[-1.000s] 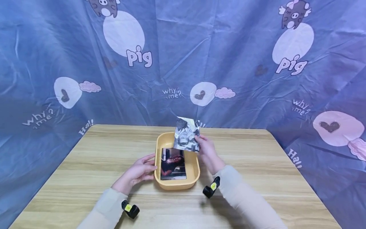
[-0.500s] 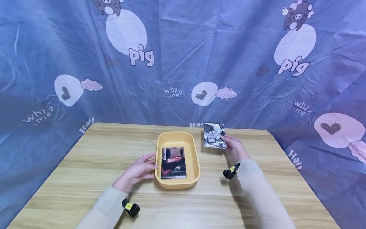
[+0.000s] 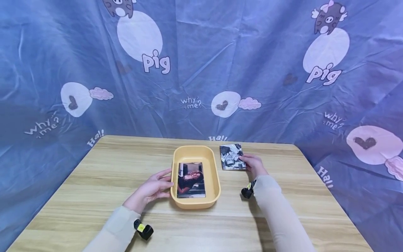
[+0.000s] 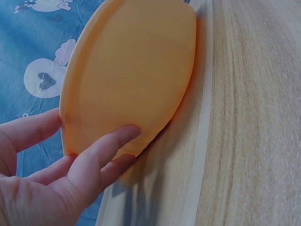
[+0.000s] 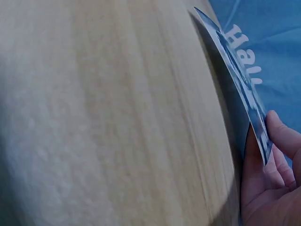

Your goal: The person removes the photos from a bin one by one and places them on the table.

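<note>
A yellow rectangular tray (image 3: 215, 182) with rounded corners stands mid-table, a colour photo (image 3: 190, 180) lying inside on its floor. My left hand (image 3: 154, 188) rests with extended fingers against the tray's left side. In the left wrist view, several fingertips (image 4: 129, 133) touch the outer wall and rim. To the right of the tray, my right hand (image 3: 254, 163) pinches a black-and-white photo (image 3: 231, 157) by its right edge, thumb on top and fingers beneath. The right wrist view shows this photo (image 5: 240, 84) slightly tilted, close over the table with a shadow under it.
The wooden table (image 3: 110, 168) has its far edge right against a blue printed curtain (image 3: 201, 70). Each forearm wears a small black wrist camera, the left one (image 3: 143, 230) near the table's front and the right one (image 3: 248, 190) beside the tray.
The right hand has carried the black-and-white photo from over the tray out to the right, then lowered it toward the table and slightly back left. The left hand and tray look unmoved.
</note>
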Available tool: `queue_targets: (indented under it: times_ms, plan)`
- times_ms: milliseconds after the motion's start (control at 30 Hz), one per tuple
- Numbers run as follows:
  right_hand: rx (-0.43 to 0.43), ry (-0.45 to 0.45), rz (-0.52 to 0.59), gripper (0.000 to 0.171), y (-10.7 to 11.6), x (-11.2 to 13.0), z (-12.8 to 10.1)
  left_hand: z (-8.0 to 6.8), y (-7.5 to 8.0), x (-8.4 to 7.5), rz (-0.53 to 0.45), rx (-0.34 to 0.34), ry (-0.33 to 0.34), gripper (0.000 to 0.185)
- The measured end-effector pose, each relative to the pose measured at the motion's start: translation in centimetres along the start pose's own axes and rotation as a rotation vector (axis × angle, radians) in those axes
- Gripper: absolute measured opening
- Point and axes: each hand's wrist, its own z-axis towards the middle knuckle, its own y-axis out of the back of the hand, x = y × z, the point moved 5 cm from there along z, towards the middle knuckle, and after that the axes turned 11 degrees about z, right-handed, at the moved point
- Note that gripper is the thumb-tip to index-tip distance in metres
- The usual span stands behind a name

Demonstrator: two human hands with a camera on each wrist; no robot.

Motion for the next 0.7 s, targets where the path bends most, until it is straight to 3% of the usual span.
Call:
queue_targets:
  times_ms: [267,400,700]
  plan:
    - [-0.111,0.067,-0.144,0.039,0.3,0.0,0.0,0.1,-0.2,0.0,0.008,0.010,-0.011,0.076]
    - [-0.145,0.123,-0.287,0.041,0.6,0.3,-0.2,0.2,-0.2,0.1,0.011,0.017,-0.009,0.076]
    - [-0.094,0.238,-0.642,0.045,-0.5,1.5,-0.8,0.1,0.0,0.0,0.005,0.017,-0.011,0.076]
